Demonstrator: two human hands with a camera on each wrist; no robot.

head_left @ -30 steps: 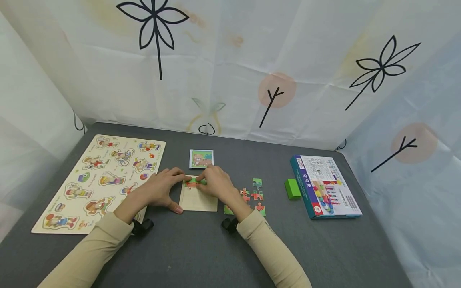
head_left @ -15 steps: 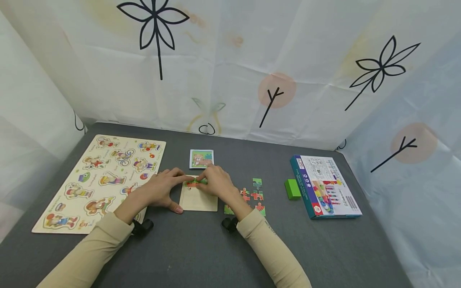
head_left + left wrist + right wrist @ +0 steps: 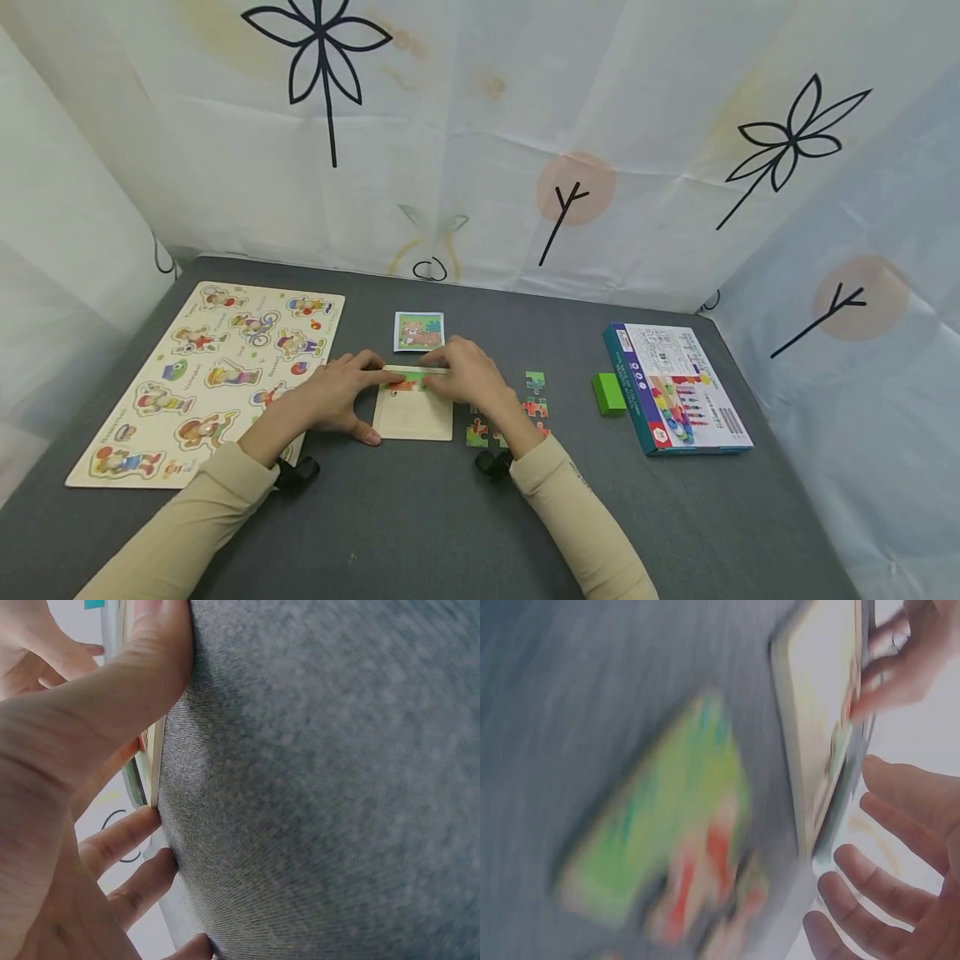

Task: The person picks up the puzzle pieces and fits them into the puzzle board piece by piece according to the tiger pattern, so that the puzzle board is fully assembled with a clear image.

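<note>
A small wooden puzzle board [image 3: 412, 421] lies on the grey table, a strip of green and red jigsaw pieces [image 3: 408, 382] along its far side. My left hand [image 3: 335, 393] rests at the board's left side, index fingertip on the pieces and thumb by the near left corner. In the left wrist view its other fingertips touch the cloth beside the board [image 3: 156, 761]. Over the board's right side is my right hand [image 3: 468, 375]; the right wrist view shows its fingers spread, holding nothing. Loose jigsaw pieces [image 3: 535, 382] lie to the right, partly hidden behind the right forearm.
A picture card [image 3: 419, 332] lies beyond the board. A large puzzle board with cartoon figures [image 3: 232, 372] covers the table's left side. At right are a green block [image 3: 609, 394] and a box [image 3: 682, 392]. A printed curtain [image 3: 480, 125] hangs behind.
My right hand has lifted its fingertips off the pieces and shifted slightly right, uncovering more of the coloured strip. My left hand stays nearly in place.
</note>
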